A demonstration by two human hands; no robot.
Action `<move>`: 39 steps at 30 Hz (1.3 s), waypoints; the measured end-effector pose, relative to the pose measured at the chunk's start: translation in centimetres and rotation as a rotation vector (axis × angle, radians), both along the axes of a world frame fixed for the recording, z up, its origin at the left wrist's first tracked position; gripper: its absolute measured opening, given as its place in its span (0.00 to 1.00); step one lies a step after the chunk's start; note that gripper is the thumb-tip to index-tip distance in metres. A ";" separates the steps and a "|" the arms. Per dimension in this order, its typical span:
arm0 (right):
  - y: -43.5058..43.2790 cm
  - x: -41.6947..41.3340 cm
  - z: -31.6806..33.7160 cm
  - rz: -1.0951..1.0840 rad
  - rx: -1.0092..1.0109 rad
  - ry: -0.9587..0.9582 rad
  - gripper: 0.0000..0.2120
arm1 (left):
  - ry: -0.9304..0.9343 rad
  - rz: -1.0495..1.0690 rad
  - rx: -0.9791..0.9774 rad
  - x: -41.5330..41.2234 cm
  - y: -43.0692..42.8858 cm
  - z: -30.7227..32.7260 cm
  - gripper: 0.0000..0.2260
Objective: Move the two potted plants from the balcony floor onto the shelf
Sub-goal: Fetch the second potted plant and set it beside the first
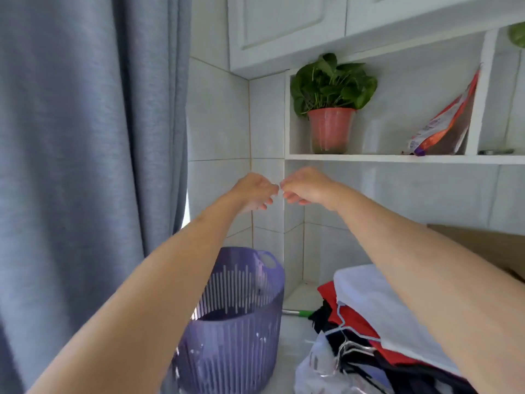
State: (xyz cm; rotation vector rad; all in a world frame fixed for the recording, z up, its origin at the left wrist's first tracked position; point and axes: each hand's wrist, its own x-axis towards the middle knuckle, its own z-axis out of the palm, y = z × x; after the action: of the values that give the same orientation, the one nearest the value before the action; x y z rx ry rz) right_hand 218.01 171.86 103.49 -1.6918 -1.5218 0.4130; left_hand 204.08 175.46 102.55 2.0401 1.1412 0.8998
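Both arms reach forward and up, the left hand and right hand almost touching at the fingertips just below the shelf, fingers loosely curled and holding nothing. One plant stands upright at the shelf's left end.

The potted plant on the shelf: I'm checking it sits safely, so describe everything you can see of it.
The potted plant has dense, broad green leaves on thin stems in a reddish, slightly translucent plastic-looking pot that tapers downward. It stands upright at the left end of the white shelf, near the compartment's side wall, base fully on the board. Nothing else touches it; both hands hang below, empty.
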 end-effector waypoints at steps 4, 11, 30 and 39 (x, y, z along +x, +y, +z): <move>-2.5 -8.7 -4.7 0.213 -0.080 0.023 0.13 | 0.058 0.183 -0.053 -8.5 -4.3 -4.2 0.06; -6.5 -26.7 -12.9 0.558 -0.264 -0.045 0.05 | 0.115 0.534 -0.203 -27.3 -12.9 -12.4 0.08; -45.2 -88.9 -25.1 1.581 -0.433 -0.214 0.12 | 0.004 1.578 -0.455 -80.3 -64.2 -24.9 0.12; -65.7 -105.7 -28.5 1.935 -0.530 -0.335 0.14 | -0.181 2.016 -0.485 -90.5 -85.4 -28.3 0.09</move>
State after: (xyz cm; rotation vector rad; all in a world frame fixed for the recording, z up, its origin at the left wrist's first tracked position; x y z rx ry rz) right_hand 112.29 106.19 75.02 0.0798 -3.0667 1.5758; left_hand 113.62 90.09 74.26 -0.1791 2.7536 1.2257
